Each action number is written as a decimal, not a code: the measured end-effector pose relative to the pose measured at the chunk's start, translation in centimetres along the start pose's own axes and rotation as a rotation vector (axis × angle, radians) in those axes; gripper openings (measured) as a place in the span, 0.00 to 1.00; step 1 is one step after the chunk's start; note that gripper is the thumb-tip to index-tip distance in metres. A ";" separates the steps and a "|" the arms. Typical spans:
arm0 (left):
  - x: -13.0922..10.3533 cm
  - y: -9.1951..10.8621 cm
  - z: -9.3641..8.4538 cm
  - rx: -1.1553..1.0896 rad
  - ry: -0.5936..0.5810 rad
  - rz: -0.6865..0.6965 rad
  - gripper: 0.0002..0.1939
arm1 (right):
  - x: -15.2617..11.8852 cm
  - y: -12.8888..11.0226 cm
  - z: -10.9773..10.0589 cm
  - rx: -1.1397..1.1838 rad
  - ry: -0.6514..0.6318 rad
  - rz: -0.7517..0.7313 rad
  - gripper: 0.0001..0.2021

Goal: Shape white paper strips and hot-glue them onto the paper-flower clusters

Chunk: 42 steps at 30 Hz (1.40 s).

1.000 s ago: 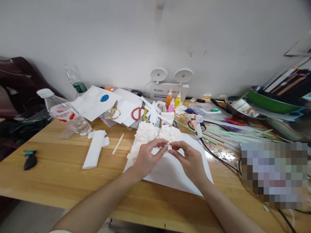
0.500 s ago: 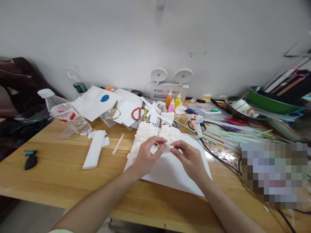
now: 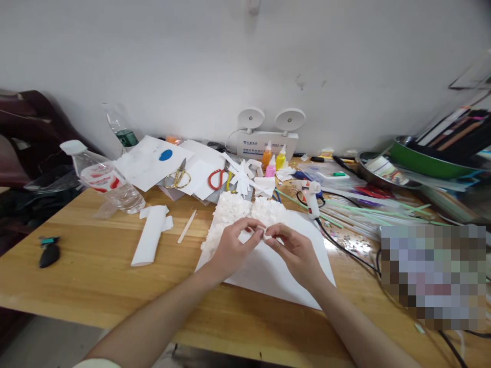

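Observation:
A small piece of white paper [image 3: 265,234] is pinched between the fingertips of both hands. My left hand [image 3: 236,244] grips it from the left, thumb and fingers closed. From the other side my right hand [image 3: 293,248] closes on it with thumb and forefinger. Below them lies a white sheet [image 3: 268,276], its left and upper parts covered with crumpled white paper tufts [image 3: 231,206]. The piece's exact shape is mostly hidden by the fingers. A hot glue gun [image 3: 311,200] stands just right of the sheet, its black cord trailing to the right.
Left are a folded white paper strip [image 3: 148,240], a wooden stick [image 3: 187,226] and a water bottle [image 3: 105,179]. Behind lie gold scissors [image 3: 178,176], red-handled scissors [image 3: 217,180], paper strips [image 3: 242,176] and small paint bottles [image 3: 266,157]. Thin sticks [image 3: 364,217] and a green pan [image 3: 429,161] occupy the right.
My right fingers have shifted slightly left, nearer my left fingertips, and the white paper piece between them is now more covered. Everything else stays where it was.

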<state>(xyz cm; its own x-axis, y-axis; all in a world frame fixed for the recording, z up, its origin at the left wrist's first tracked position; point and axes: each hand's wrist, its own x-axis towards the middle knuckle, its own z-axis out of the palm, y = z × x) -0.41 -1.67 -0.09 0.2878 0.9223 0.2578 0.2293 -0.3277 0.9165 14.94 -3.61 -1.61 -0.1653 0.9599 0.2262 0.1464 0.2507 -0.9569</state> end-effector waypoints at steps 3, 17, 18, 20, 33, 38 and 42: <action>0.0 -0.1 0.1 -0.021 0.019 0.027 0.05 | 0.0 0.1 0.1 0.007 0.028 -0.019 0.03; -0.3 -0.5 0.5 -0.087 0.021 0.011 0.07 | 0.0 0.1 0.3 0.032 0.209 0.011 0.05; -0.3 -0.5 0.5 -0.087 0.022 0.015 0.07 | 0.0 0.1 0.3 0.038 0.208 0.013 0.05; -0.3 -0.5 0.5 -0.090 0.024 0.022 0.07 | 0.0 0.1 0.3 0.050 0.200 0.012 0.05; -0.4 -0.2 0.5 -0.057 0.005 0.057 0.08 | 0.2 -0.1 0.3 0.069 0.202 0.041 0.05; -0.4 0.2 0.3 -0.001 0.013 0.027 0.10 | 0.2 0.0 0.2 0.046 0.209 0.059 0.08; -0.4 0.2 0.3 0.002 0.037 -0.017 0.14 | 0.2 -0.2 0.1 0.033 0.171 0.046 0.05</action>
<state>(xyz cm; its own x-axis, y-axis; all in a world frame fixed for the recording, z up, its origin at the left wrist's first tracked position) -0.21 -2.20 -0.07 0.2493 0.9346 0.2538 0.2357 -0.3127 0.9202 14.76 -3.47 -1.39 0.0097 0.9782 0.2074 0.1170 0.2048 -0.9718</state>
